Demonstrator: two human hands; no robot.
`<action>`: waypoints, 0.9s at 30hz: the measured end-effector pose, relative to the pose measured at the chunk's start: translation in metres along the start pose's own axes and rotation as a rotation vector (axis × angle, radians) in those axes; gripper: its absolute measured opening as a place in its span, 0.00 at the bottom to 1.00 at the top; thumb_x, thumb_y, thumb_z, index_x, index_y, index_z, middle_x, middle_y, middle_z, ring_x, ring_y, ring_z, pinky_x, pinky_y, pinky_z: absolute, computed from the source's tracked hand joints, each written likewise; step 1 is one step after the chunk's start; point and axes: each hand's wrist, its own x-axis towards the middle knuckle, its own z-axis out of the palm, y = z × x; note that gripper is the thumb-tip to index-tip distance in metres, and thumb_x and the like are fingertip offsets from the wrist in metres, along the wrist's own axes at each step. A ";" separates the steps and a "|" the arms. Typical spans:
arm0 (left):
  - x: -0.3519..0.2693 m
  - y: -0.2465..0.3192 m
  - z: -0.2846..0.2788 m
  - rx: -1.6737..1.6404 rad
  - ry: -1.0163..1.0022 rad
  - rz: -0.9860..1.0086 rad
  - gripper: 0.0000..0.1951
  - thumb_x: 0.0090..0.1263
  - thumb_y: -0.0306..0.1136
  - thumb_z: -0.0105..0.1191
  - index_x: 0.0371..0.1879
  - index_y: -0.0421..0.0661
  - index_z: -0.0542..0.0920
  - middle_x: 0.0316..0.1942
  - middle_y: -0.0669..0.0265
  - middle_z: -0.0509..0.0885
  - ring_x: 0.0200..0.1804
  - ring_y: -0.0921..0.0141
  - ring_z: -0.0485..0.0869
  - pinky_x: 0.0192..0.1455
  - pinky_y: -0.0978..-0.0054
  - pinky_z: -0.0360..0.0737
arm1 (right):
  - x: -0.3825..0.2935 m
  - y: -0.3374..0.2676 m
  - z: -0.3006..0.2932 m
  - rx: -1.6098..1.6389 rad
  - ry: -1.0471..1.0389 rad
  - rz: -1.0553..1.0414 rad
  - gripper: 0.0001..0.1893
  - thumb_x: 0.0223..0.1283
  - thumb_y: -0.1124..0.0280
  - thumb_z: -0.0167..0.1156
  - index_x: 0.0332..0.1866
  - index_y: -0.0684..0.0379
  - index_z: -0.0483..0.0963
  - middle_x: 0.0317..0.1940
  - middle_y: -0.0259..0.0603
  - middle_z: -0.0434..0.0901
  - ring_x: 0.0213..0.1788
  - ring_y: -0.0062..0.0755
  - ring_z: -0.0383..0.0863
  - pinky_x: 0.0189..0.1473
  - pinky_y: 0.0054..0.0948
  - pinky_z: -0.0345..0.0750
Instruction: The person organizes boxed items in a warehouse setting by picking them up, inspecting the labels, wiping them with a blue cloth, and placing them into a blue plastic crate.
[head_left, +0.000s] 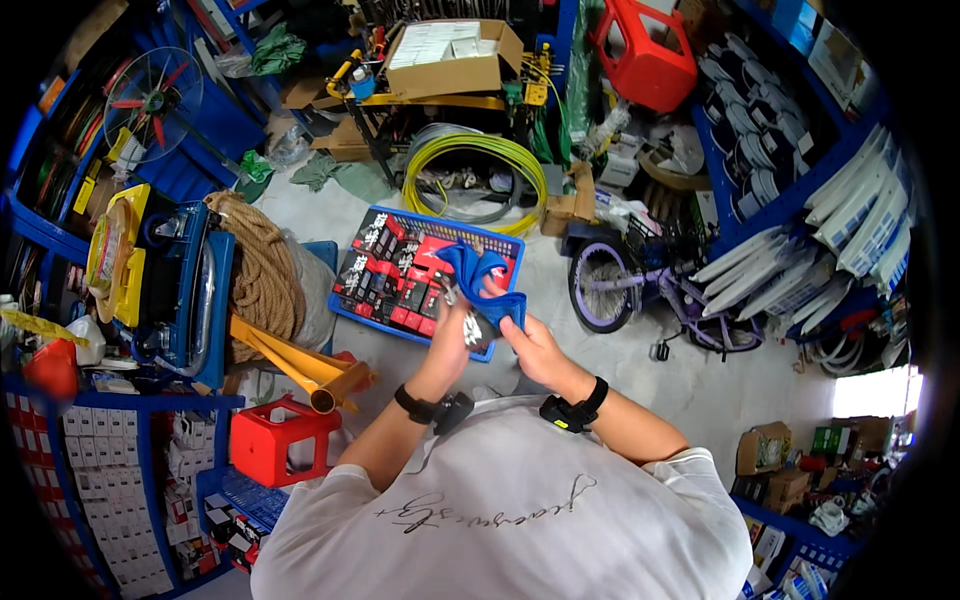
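Note:
My right hand (536, 346) grips a blue cloth (491, 289), whose folds rise above the fingers. In my left hand (448, 352) is a small box (474, 330) with dark and white faces, partly hidden by the cloth and my fingers. Both hands are close together, over the near right part of a blue plastic crate (517, 251). Inside the crate sit several red and black product boxes (401, 281) bearing writing, packed side by side. A black strap with a device circles each of my wrists.
Coils of yellow-green cable (536, 180) lie beyond the crate. A purple bicycle (611, 285) stands to the right, near shelves with white packages (862, 202). At left are coiled rope (262, 262), an orange metal stand (281, 364) and a red plastic stool (247, 442).

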 end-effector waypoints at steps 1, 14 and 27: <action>-0.003 -0.003 -0.001 -0.008 -0.012 -0.040 0.20 0.72 0.42 0.36 0.59 0.47 0.58 0.51 0.64 0.72 0.50 0.71 0.75 0.51 0.71 0.75 | 0.003 0.004 -0.002 0.036 0.041 0.061 0.22 0.68 0.66 0.40 0.63 0.66 0.55 0.63 0.39 0.58 0.63 0.26 0.57 0.63 0.26 0.55; 0.006 0.006 -0.004 -0.173 -0.012 -0.058 0.22 0.72 0.47 0.32 0.53 0.44 0.67 0.48 0.63 0.75 0.50 0.69 0.76 0.53 0.68 0.74 | 0.006 -0.017 -0.014 -0.320 -0.195 -0.005 0.20 0.66 0.67 0.42 0.60 0.64 0.61 0.65 0.44 0.55 0.68 0.33 0.50 0.66 0.30 0.48; 0.001 0.020 -0.036 -0.165 -0.020 -0.046 0.19 0.71 0.46 0.35 0.50 0.44 0.69 0.44 0.65 0.77 0.45 0.69 0.77 0.46 0.67 0.76 | 0.023 -0.007 -0.042 -0.322 -0.455 0.063 0.21 0.67 0.57 0.41 0.51 0.65 0.67 0.41 0.36 0.74 0.42 0.23 0.68 0.47 0.25 0.69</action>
